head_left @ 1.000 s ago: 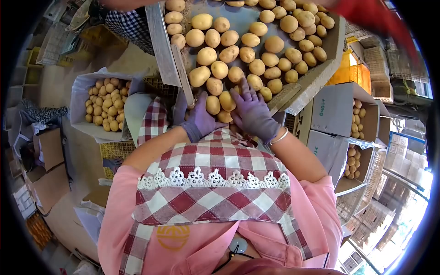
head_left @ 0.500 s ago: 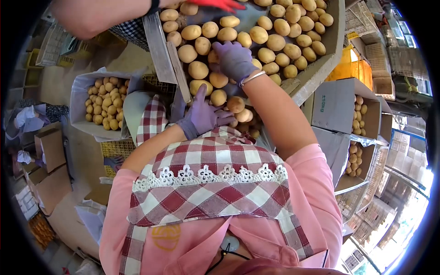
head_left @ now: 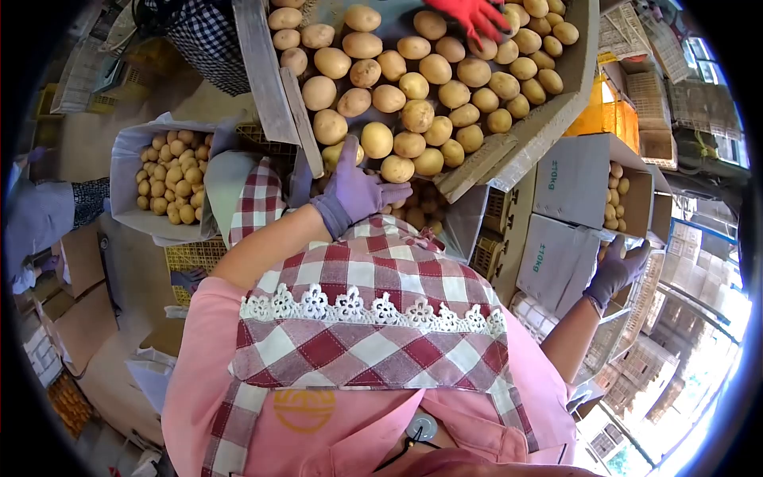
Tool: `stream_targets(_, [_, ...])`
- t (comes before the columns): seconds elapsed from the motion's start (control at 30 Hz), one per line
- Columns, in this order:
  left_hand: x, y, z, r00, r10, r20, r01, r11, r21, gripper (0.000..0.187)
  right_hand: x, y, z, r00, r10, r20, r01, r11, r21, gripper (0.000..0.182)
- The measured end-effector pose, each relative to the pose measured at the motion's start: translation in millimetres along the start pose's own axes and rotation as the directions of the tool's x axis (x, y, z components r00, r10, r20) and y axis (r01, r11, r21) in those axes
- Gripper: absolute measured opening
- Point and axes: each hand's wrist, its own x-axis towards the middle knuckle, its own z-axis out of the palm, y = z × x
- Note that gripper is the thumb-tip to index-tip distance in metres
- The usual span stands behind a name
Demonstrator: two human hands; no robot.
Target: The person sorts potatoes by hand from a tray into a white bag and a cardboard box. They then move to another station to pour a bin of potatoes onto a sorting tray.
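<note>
My left hand (head_left: 358, 192), in a purple glove, lies at the lower mouth of a wooden sorting tray (head_left: 509, 163). Its fingers are spread, with the thumb up against the nearest potatoes (head_left: 377, 140); nothing is gripped in it. Just below those fingers, more potatoes (head_left: 416, 216) lie in a lined box, partly covered by my hand and apron. Out to the right, my right hand (head_left: 618, 270), gloved the same way, is over the lower carton (head_left: 556, 266) at its open side. Its fingers are apart and hold nothing that I can see.
Another person's red-gloved hand (head_left: 475, 17) reaches among the potatoes at the tray's top. A lined box of potatoes (head_left: 171, 179) stands left. On the right, an upper carton (head_left: 568, 179) holds potatoes, with an orange crate (head_left: 610, 111) behind it. Another person (head_left: 48, 207) is at far left.
My right hand has left the potatoes in the tray and swung right to the cartons. Potatoes have shifted down to the tray's mouth. The red-gloved hand has moved right; my left hand has barely moved.
</note>
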Motion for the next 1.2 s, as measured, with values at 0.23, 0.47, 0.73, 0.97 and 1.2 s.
stream_targets(0.23, [1.9,2.6,-9.7,0.998,-0.043,-0.036,0.042,0.999,-0.015,0.115,-39.9,-258.0,-13.4,0.766,-0.589,0.257,0.179,0.58,0.795,0.029])
stream_targets(0.47, [-19.2,-5.1,4.2,0.992,0.081,-0.094,-0.077,0.996,0.047,0.105,-61.0,-350.1,19.0,0.446,-0.672,0.592,0.354,0.74,0.573,0.051])
stream_targets(0.73, [-5.2,-7.4,-9.2,0.994,0.062,-0.088,-0.04,0.972,0.233,0.102,-39.2,-320.5,3.1,0.448,-0.808,0.383,0.054,0.452,0.89,0.019])
stream_targets(0.97, [-33.2,-11.4,9.4,0.939,0.162,-0.303,-0.105,0.975,0.195,0.111,-62.4,-418.4,9.7,0.303,-0.862,0.406,0.415,0.503,0.758,0.051])
stream_targets(1.2, [15.9,-12.1,-10.0,0.994,0.033,-0.099,-0.024,0.995,0.097,0.113,-59.0,-400.4,56.5,0.279,-0.846,0.455,0.373,0.532,0.76,0.039])
